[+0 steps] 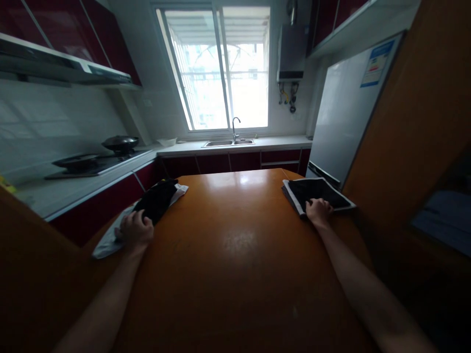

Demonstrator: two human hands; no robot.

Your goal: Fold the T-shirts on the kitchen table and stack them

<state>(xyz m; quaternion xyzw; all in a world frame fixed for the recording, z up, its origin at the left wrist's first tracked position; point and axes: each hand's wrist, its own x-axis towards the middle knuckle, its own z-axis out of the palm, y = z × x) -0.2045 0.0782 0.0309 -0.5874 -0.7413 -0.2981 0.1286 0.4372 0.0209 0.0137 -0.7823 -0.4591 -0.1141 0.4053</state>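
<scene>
A brown table [235, 255] is seen below and between the two forearms. The left hand [135, 229] is laid with curled fingers against a heap of black cloth [160, 201]; whether the cloth is gripped cannot be told. A white piece [106, 245], its material unclear, is spread under the heap and past the hand's outer side. The right hand [318, 211], also with curled fingers, is rested on the near edge of a flat black-and-white stack [333, 189]; whether any layer is pinched cannot be told. Beyond the right hand, to its right, a fridge [349, 108] is seen. Beyond the left hand, to its left, a pan [75, 162] and a lidded pot [120, 143] are set on a stove [105, 166]. Farther off, between the hands, a sink [219, 143] is placed below a window [245, 93].
</scene>
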